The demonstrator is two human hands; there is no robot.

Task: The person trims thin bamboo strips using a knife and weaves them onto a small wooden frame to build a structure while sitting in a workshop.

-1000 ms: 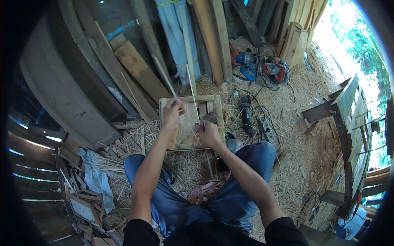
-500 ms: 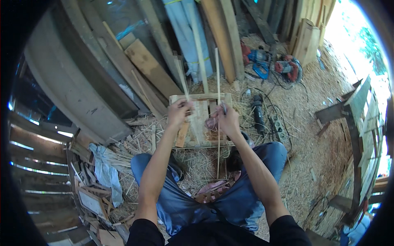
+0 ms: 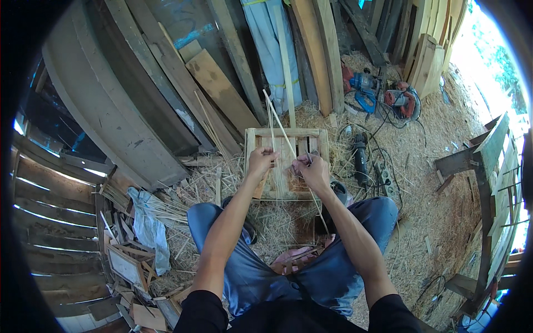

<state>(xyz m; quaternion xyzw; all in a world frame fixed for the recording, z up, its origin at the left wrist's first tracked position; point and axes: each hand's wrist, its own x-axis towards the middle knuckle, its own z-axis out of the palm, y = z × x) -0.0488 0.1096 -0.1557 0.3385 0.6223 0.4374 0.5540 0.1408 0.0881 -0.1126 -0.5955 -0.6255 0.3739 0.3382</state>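
Note:
My left hand [image 3: 262, 162] is closed around a few thin pale wood strips [image 3: 271, 126], which stand nearly upright above the fingers. Opposite it, my right hand [image 3: 311, 170] grips a long thin strip [image 3: 281, 127] that slants from upper left down toward my right knee. The tops of the strips meet or cross near one point. A small dark thing shows at the right fingers, too unclear to name. Below both hands is a low slatted wooden crate [image 3: 251, 139], with more fine strips over its slats.
Tall boards [image 3: 219, 89] and a blue-grey wrapped bundle [image 3: 270, 50] lean beyond the crate. To the right lie a black power tool [image 3: 361, 160], a power strip [image 3: 384, 175] and a red circular saw [image 3: 401, 102] with cords. Shavings cover the ground; a pale plastic sack [image 3: 150, 230] lies left.
The right-hand strip has tipped from upright to a slant, its top swinging left. The left-hand strips have straightened up, and the tops of both now come together.

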